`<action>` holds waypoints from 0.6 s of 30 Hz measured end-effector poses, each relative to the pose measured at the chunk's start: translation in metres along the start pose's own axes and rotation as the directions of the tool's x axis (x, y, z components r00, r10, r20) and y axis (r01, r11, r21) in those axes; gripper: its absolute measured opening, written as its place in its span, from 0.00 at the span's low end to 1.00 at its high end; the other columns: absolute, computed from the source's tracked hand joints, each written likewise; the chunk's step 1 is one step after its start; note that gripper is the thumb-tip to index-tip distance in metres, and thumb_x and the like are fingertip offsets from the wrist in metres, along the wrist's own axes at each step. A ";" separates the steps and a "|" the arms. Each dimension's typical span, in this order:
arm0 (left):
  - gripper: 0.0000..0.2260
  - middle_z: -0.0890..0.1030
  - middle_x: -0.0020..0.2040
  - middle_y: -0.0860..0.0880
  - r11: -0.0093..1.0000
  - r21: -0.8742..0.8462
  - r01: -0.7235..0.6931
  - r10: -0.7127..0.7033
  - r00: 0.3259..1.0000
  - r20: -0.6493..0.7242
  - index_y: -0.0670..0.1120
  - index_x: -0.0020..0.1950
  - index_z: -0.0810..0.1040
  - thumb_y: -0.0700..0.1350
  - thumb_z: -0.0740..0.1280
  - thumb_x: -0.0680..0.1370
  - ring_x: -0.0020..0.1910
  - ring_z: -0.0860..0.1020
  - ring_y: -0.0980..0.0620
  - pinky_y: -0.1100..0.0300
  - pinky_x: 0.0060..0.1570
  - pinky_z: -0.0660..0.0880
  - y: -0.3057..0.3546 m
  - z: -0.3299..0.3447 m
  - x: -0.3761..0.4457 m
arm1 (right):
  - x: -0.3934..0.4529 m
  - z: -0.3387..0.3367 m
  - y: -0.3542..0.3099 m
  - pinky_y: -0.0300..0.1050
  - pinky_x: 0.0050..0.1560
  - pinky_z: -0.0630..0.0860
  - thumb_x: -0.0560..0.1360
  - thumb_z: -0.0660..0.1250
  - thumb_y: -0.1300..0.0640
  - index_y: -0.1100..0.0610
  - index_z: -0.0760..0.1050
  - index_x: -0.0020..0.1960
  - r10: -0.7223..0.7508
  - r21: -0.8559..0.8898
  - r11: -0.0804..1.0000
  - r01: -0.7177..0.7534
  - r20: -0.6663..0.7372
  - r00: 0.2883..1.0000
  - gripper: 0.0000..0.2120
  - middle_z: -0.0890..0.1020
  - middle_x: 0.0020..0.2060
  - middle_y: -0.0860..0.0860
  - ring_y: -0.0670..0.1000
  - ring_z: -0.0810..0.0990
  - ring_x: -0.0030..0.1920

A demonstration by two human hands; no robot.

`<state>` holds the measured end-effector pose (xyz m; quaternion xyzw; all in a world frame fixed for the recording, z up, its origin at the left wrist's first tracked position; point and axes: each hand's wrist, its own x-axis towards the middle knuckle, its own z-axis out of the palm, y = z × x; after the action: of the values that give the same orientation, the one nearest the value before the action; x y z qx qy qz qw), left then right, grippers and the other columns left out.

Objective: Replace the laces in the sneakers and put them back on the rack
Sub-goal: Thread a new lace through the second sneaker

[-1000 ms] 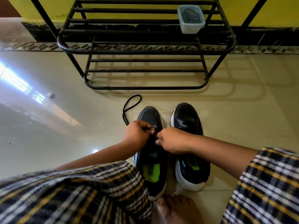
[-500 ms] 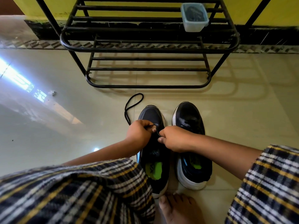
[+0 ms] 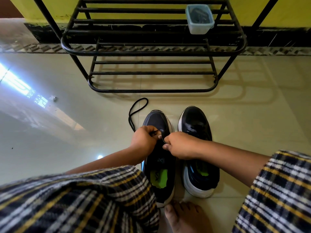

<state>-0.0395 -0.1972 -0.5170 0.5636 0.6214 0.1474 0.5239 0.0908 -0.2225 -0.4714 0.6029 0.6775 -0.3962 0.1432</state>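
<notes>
Sunlight is glaring off the glossy floor [image 3: 50,132] at the left edge of the frame, and my checked cloth [image 3: 75,199] is filling the lower left corner over my knee. Moving rightward, the black lace [image 3: 134,110] is trailing in a loose loop on the tiles just left of the shoes, near the frame's centre, with its near end running toward my left hand. My left hand [image 3: 143,140] is curling over the front of the left sneaker [image 3: 158,165], fingers pinching the lace tightly where it is meeting the eyelets. Just beside it, my right hand [image 3: 180,145] is also closing on the lace, thumb and fingers pinched narrow, knuckles up; the two hands are almost touching above the shoe's tongue. That sneaker is standing on the floor with its toe pointing up the frame and its green insole showing. The right sneaker [image 3: 198,157] is sitting just beside it, parallel, my right forearm crossing over its middle. My bare foot [image 3: 185,219] is resting at the bottom centre, behind the shoes' heels. Across the top of the frame, the black metal rack [image 3: 151,52] is standing against the yellow wall, and a small lidded plastic box [image 3: 199,19] is sitting on its upper shelf toward the upper right.
</notes>
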 end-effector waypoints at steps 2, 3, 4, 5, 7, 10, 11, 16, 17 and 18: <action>0.04 0.82 0.40 0.49 1.000 0.005 -0.012 0.012 1.000 0.004 0.43 0.43 0.80 0.38 0.67 0.77 0.42 0.78 0.52 0.55 0.51 0.77 0.000 0.000 0.000 | 0.000 0.000 0.000 0.41 0.29 0.60 0.81 0.57 0.54 0.54 0.61 0.33 0.007 0.012 1.000 -0.007 0.000 1.000 0.18 0.68 0.33 0.51 0.48 0.66 0.32; 0.05 0.82 0.40 0.50 1.000 -0.006 -0.014 0.014 1.000 -0.002 0.43 0.42 0.80 0.38 0.67 0.77 0.42 0.78 0.52 0.55 0.50 0.77 0.000 0.000 -0.001 | 0.000 0.000 0.000 0.40 0.29 0.60 0.81 0.57 0.54 0.54 0.61 0.33 0.005 0.011 1.000 -0.005 0.000 1.000 0.18 0.68 0.33 0.51 0.48 0.66 0.32; 0.06 0.81 0.39 0.51 1.000 -0.024 -0.012 0.011 1.000 -0.012 0.45 0.40 0.80 0.38 0.67 0.77 0.42 0.78 0.52 0.55 0.50 0.77 -0.001 0.001 -0.002 | 0.000 0.000 0.000 0.40 0.29 0.59 0.81 0.56 0.53 0.53 0.61 0.33 -0.001 0.003 1.000 0.001 -0.002 1.000 0.18 0.67 0.33 0.51 0.48 0.66 0.32; 0.08 0.81 0.38 0.52 0.999 -0.042 -0.008 0.007 1.000 -0.024 0.46 0.38 0.79 0.38 0.67 0.77 0.42 0.78 0.52 0.55 0.49 0.77 -0.002 0.001 -0.002 | 0.000 0.000 -0.001 0.40 0.29 0.59 0.81 0.56 0.53 0.53 0.61 0.33 -0.008 -0.009 1.000 0.008 -0.004 1.000 0.18 0.67 0.32 0.51 0.49 0.66 0.32; 0.10 0.81 0.37 0.52 0.997 -0.072 0.004 -0.007 0.999 -0.044 0.49 0.36 0.78 0.39 0.68 0.76 0.41 0.79 0.51 0.53 0.49 0.77 -0.004 0.003 -0.002 | 0.000 0.000 -0.002 0.40 0.30 0.60 0.81 0.56 0.53 0.54 0.61 0.33 -0.021 -0.035 0.999 0.020 -0.009 1.000 0.18 0.67 0.32 0.51 0.52 0.68 0.36; 0.10 0.80 0.36 0.52 0.994 -0.106 0.019 -0.024 0.999 -0.047 0.49 0.36 0.79 0.39 0.68 0.77 0.40 0.78 0.52 0.55 0.48 0.77 -0.004 0.003 -0.001 | 0.002 0.001 -0.001 0.40 0.30 0.60 0.81 0.57 0.53 0.54 0.61 0.33 -0.021 -0.048 0.999 0.020 -0.011 1.000 0.18 0.67 0.32 0.51 0.54 0.69 0.40; 0.09 0.80 0.37 0.53 0.994 -0.107 0.019 -0.023 0.999 -0.032 0.48 0.38 0.79 0.39 0.67 0.77 0.40 0.78 0.53 0.57 0.47 0.77 -0.003 0.003 -0.002 | 0.003 0.002 -0.001 0.40 0.30 0.60 0.81 0.57 0.52 0.54 0.61 0.33 -0.017 -0.041 0.999 0.016 -0.007 1.000 0.18 0.68 0.32 0.51 0.54 0.70 0.40; 0.09 0.82 0.46 0.53 0.987 -0.150 0.059 -0.044 0.994 0.101 0.46 0.44 0.81 0.33 0.65 0.76 0.45 0.80 0.56 0.63 0.49 0.77 0.003 0.002 -0.001 | 0.001 -0.005 0.003 0.44 0.34 0.68 0.80 0.57 0.47 0.55 0.66 0.35 0.049 0.095 0.994 -0.052 0.032 0.998 0.19 0.70 0.31 0.51 0.52 0.73 0.36; 0.10 0.82 0.47 0.52 0.983 -0.167 0.076 -0.061 0.994 0.091 0.47 0.43 0.81 0.33 0.65 0.76 0.45 0.80 0.55 0.62 0.48 0.77 0.003 0.002 -0.001 | 0.001 -0.006 0.003 0.43 0.33 0.72 0.80 0.57 0.45 0.56 0.68 0.36 0.076 0.168 0.983 -0.080 0.032 0.997 0.19 0.71 0.31 0.51 0.52 0.74 0.33; 0.10 0.83 0.46 0.51 0.980 -0.178 0.086 -0.075 0.995 0.066 0.47 0.42 0.81 0.33 0.66 0.76 0.44 0.80 0.54 0.61 0.48 0.78 0.003 0.003 0.000 | 0.002 -0.007 0.004 0.44 0.32 0.75 0.80 0.57 0.45 0.57 0.70 0.39 0.107 0.252 0.961 -0.109 0.020 0.994 0.18 0.73 0.31 0.53 0.52 0.75 0.31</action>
<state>-0.0354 -0.1976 -0.5158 0.4921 0.6120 0.1651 0.5966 0.0959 -0.2160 -0.4696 0.6510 0.5870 -0.4730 0.0887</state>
